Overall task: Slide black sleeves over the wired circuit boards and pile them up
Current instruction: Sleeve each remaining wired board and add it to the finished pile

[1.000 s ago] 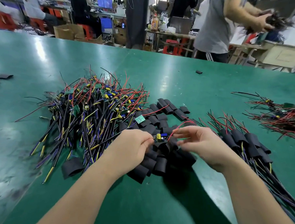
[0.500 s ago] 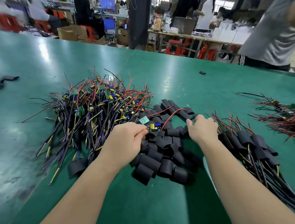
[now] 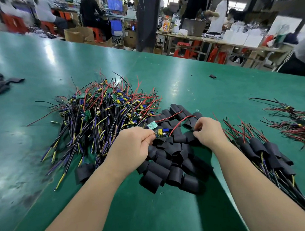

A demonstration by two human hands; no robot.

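Left hand [image 3: 132, 146] pinching circuit board [image 3: 160, 133], right hand [image 3: 208, 132] over sleeves [image 3: 173, 151], grip hidden

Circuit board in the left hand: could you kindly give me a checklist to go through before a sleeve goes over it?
1. Board held: the left hand pinches the circuit board above the loose sleeves: ok.
2. Board bare: no sleeve on it yet: ok.
3. Sleeve in grip: the right hand curls at the far side of the loose sleeves; whether it holds one: cannot tell.
4. Red wire free: it arcs from the board toward the right hand, above the sleeves: ok.
5. Sleeved pile at hand: it lies beside the right forearm: ok.
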